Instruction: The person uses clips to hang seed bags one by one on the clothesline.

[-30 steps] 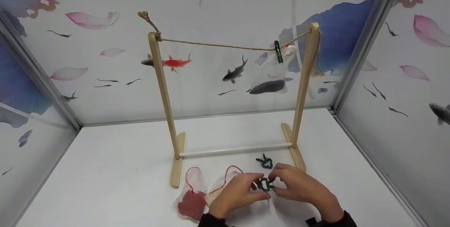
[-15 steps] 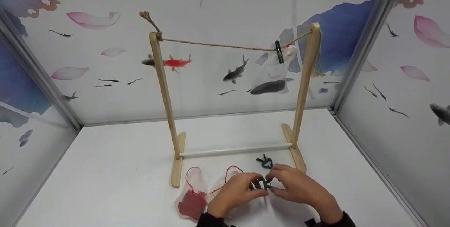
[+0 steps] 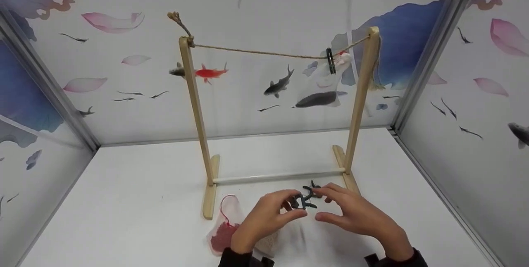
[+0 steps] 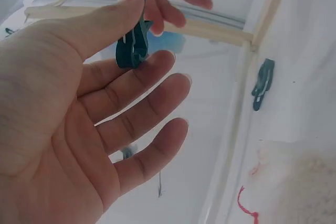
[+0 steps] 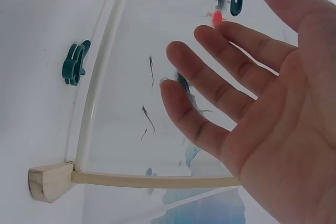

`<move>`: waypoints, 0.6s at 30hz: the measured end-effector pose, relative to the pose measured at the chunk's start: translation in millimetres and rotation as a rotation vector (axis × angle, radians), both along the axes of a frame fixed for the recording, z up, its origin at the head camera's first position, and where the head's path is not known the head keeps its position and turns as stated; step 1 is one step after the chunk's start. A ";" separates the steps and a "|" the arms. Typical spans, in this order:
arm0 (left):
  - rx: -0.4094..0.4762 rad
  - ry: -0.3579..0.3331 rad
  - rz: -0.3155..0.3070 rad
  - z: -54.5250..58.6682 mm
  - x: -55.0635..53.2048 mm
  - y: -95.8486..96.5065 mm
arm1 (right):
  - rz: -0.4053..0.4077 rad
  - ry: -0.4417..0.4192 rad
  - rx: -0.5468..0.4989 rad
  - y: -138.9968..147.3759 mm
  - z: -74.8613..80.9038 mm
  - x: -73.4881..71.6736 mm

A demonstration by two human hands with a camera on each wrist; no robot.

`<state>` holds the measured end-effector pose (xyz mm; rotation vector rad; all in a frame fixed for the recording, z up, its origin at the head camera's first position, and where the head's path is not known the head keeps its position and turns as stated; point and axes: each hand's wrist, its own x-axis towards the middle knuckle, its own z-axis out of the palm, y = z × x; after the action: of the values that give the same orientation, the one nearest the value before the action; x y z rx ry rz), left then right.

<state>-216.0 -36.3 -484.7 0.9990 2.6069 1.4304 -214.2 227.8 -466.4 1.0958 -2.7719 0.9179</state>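
Observation:
My left hand pinches a dark green spring clip between thumb and index finger, its handles pointing right. The other fingers of that hand are loosely bent. Just right of the clip, my right hand has its fingers spread and relaxed; the index fingertip is near one handle, and contact is hard to tell. A second green clip lies on the table behind the hands. A mesh bag with red contents lies by the left forearm, which partly covers another bag with pale grains.
A wooden stand with a white crossbar stands behind the hands. Between its posts runs a rope. There a dark clip holds a white mesh bag with dark contents. Printed panels wall the table.
My left hand has lifted the clip slightly up and left. The right hand has let go of the clip and spread its fingers, moving a little right.

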 end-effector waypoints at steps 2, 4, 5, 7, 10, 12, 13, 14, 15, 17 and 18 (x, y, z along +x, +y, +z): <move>0.026 -0.018 -0.020 1.5 0.0 -1.5 | 0.012 -0.003 -0.023 0.0 -0.1 0.1; 0.038 -0.045 -0.036 2.4 0.2 -2.0 | 0.021 0.001 -0.044 0.0 -0.3 0.2; 0.041 -0.056 -0.044 2.7 0.2 -1.8 | 0.023 0.002 -0.052 -0.1 -0.4 0.2; 0.050 -0.069 -0.063 3.4 0.6 -1.5 | 0.024 0.003 -0.062 -0.2 -0.6 0.3; 0.066 -0.069 -0.097 4.5 1.1 0.2 | 0.028 -0.002 -0.071 -1.0 -0.9 0.2; 0.074 -0.048 -0.122 4.9 1.4 1.2 | 0.038 0.004 -0.075 -1.6 -1.1 -0.1; 0.077 -0.035 -0.134 5.2 1.4 1.7 | 0.043 0.009 -0.077 -1.9 -1.3 -0.3; 0.079 -0.024 -0.145 5.3 1.5 2.0 | 0.046 0.015 -0.077 -2.1 -1.4 -0.5; 0.081 -0.014 -0.155 5.4 1.5 2.1 | 0.049 0.020 -0.079 -2.3 -1.5 -0.6; 0.087 -0.001 -0.172 5.6 1.6 2.1 | 0.052 0.030 -0.085 -2.1 -1.7 -0.5; 0.095 -0.004 -0.181 5.9 1.8 2.2 | 0.053 0.034 -0.088 -1.9 -1.8 -0.4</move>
<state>-214.3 -34.1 -478.8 1.2053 2.3928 1.5218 -214.6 225.9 -468.1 1.1650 -2.6594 1.0069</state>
